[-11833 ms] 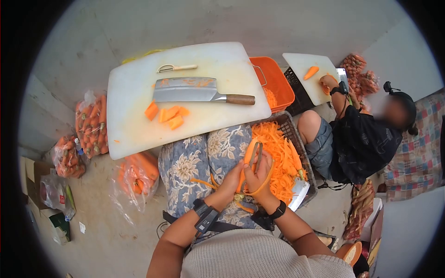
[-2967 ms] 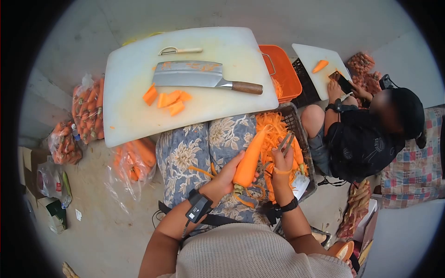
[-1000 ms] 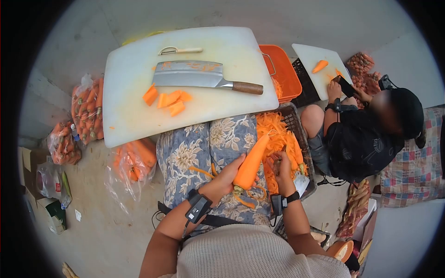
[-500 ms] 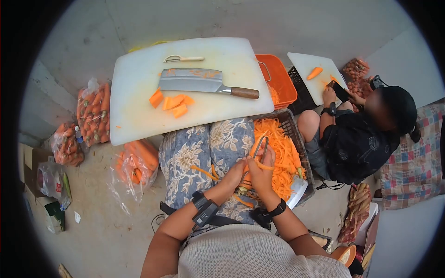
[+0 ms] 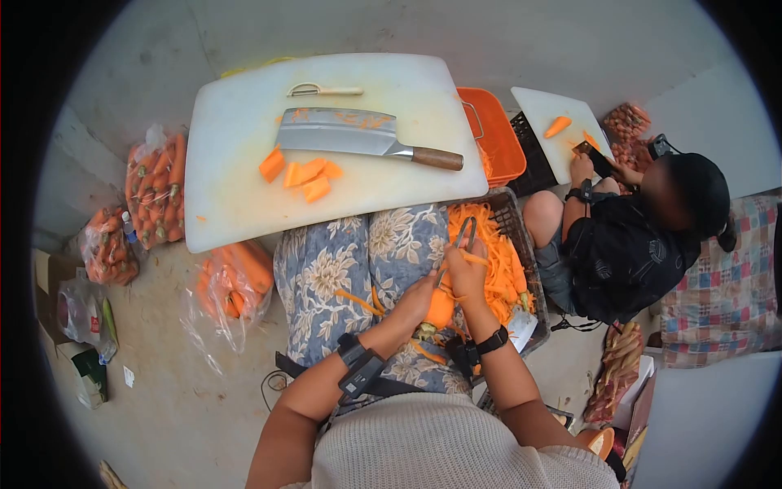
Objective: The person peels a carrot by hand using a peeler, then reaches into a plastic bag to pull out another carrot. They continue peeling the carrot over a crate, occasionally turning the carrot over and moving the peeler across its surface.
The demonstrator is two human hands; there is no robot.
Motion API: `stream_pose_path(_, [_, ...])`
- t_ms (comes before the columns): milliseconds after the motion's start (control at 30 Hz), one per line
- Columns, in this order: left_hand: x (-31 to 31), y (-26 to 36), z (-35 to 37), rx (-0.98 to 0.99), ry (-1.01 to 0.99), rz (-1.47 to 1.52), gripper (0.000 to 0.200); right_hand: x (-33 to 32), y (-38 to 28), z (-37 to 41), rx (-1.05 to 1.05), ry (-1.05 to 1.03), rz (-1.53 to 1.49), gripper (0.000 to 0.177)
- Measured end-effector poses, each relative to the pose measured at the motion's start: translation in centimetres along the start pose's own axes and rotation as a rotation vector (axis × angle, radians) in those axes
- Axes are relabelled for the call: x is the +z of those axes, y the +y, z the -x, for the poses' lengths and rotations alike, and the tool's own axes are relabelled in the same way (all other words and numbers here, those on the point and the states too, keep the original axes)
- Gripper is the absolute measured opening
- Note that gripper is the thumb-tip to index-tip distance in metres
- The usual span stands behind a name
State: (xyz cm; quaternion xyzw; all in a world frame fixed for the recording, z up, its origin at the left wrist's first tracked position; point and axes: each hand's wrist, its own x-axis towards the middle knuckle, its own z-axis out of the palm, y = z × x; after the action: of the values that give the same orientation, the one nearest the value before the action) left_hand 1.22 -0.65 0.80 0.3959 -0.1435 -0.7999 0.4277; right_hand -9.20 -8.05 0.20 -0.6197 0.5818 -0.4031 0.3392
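Observation:
Over my lap, my left hand [image 5: 417, 303] is closed around a carrot [image 5: 440, 310], its stem end toward me. My right hand [image 5: 467, 277] grips a metal peeler [image 5: 464, 233], whose looped end sticks out above the fingers. A strip of peel hangs at the right hand. Below and right of my hands, a heap of carrot peelings [image 5: 507, 265] fills a black crate [image 5: 533, 281]. On the white cutting board [image 5: 236, 196] lie a cleaver [image 5: 342, 133] with a wooden handle, several carrot chunks [image 5: 307, 173] and a second peeler [image 5: 324, 90].
Bagged carrots [image 5: 236, 281] stand on the floor at left, with more bags [image 5: 156, 191] behind. An orange bin [image 5: 493, 130] sits beyond the crate. At right, a co-worker [image 5: 635, 236] holds a dark blade over another board [image 5: 550, 106] with a carrot on it.
My right hand with the peeler has shifted slightly up and to the right. More of the carrot's orange surface shows between my hands. The view has tilted a little.

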Motion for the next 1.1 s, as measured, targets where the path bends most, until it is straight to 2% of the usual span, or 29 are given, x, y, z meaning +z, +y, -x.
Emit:
stream_pose_path(133, [0.3,0.0,0.1,0.001,-0.001,0.030,0.046,0.1,2.6,-1.7,0.076,0.012,-0.121,0.024])
stream_pose_path(267, [0.4,0.6,0.5,-0.028,-0.009,-0.003,0.046,-0.2,3.5,-3.4,0.145,0.063,-0.048,0.022])
stream_pose_path(333, [0.4,0.8,0.5,-0.077,-0.022,0.032,0.045,-0.5,4.3,-4.7,0.238,-0.050,-0.325,0.023])
stream_pose_path(467, [0.3,0.2,0.2,-0.021,-0.005,0.083,0.044,-0.6,3.7,-5.5,0.128,-0.119,-0.286,0.023])
stream_pose_path(533, [0.1,0.4,0.3,-0.063,-0.041,0.053,0.044,-0.8,2.0,-5.6,0.615,-0.072,-0.390,0.022])
stream_pose_path(633, [0.2,0.3,0.2,-0.076,-0.042,0.035,0.044,-0.9,4.6,-6.3,0.614,-0.105,-0.281,0.021])
stream_pose_path(767, [0.3,-0.1,-0.1,-0.069,-0.021,0.017,0.043,-1.1,6.5,-6.7,0.689,-0.115,-0.351,0.021])
stream_pose_path(833, [0.2,0.0,0.0,-0.085,-0.005,-0.049,0.043,-1.1,7.3,-6.8,0.873,-0.011,-0.419,0.020])
stream_pose_path(933, [0.2,0.2,0.8,-0.035,-0.021,-0.060,0.042,-2.2,12.9,-4.1,0.796,-0.111,-0.333,0.019])
stream_pose_path(967, [-0.1,0.4,0.7,-0.027,-0.018,-0.061,0.042,-2.4,12.5,-3.2,0.789,-0.116,-0.335,0.019])
stream_pose_path(1033, [-0.5,0.3,0.6,-0.090,-0.075,-0.016,0.043,-3.2,12.0,-1.0,0.925,-0.175,-0.648,0.015])
stream_pose_path(1100, [-0.4,0.3,0.5,-0.077,-0.065,0.025,0.043,-3.3,15.3,0.3,0.923,-0.099,-0.671,0.016])
